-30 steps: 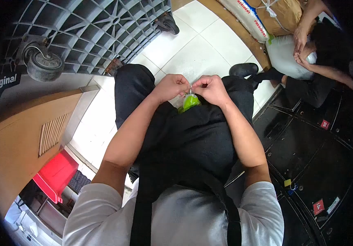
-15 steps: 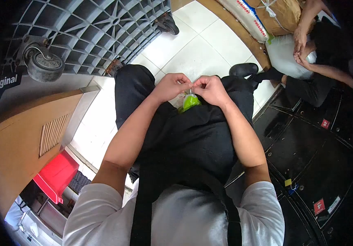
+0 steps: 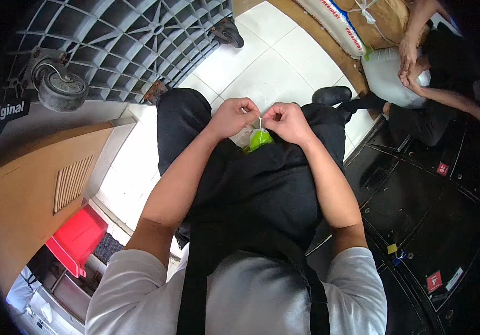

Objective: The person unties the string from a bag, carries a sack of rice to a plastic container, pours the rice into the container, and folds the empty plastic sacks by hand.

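A small bag with bright green contents (image 3: pixel 260 138) hangs between my knees, just above my dark apron. Its thin white tied top (image 3: pixel 260 122) rises to my fingertips. My left hand (image 3: pixel 237 117) is closed in a pinch at the left of this top, and the thumb and forefinger meet at its upper end. From the right, my right hand (image 3: pixel 286 121) pinches at the same white top, fingers curled. What exactly lies between the fingertips is too small to make out.
A grey plastic lattice with caster wheels (image 3: pixel 156 39) stands at upper left. A vented wooden panel (image 3: pixel 39 184) and red bin (image 3: pixel 78 237) are at left. Black lockers (image 3: pixel 418 206) are at right. Another person's clasped hands (image 3: pixel 410 75) rest near sacks (image 3: pixel 337 28) at upper right.
My fingertips have drawn slightly apart around the white top, after almost touching half a second ago. The green bag stays nearly in place.
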### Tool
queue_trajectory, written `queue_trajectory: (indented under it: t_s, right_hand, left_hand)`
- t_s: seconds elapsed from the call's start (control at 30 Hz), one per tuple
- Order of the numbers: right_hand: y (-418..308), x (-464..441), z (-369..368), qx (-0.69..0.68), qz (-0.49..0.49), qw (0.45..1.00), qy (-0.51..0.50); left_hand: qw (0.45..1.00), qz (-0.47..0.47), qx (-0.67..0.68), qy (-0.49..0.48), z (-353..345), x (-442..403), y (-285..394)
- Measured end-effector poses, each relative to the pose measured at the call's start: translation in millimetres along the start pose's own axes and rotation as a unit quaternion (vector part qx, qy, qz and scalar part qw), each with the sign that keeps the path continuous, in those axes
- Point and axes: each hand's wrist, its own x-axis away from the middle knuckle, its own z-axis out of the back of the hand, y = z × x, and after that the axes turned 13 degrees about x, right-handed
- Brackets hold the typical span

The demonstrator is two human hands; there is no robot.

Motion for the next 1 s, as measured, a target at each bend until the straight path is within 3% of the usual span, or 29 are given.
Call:
queue_trajectory:
  t_s: [0.8,0.87,0.9,0.97,1.0]
  right_hand:
    - [14.9,-4.5,8.3,0.004,-0.022,0.997,0.068]
    - [17.2,-5.8,11.3,-0.130,-0.058,0.989,0.026]
    - [14.1,-5.4,12.5,-0.131,-0.058,0.989,0.026]
    - [8.2,-4.2,16.6,-0.310,-0.042,0.949,-0.030]
    - [-1.7,-1.4,20.4,-0.310,-0.042,0.949,-0.030]
  left_hand:
    - [0.996,0.037,0.078,-0.023,0.8,-1.5,-5.4]
    - [0.995,0.038,0.085,-0.025,-0.4,-1.5,-3.9]
    - [0.995,0.039,0.092,-0.026,-1.2,-0.8,-2.7]
    - [0.994,0.048,0.095,-0.032,-0.7,0.9,0.5]
    - [0.993,0.057,0.097,-0.038,-0.7,1.3,2.1]
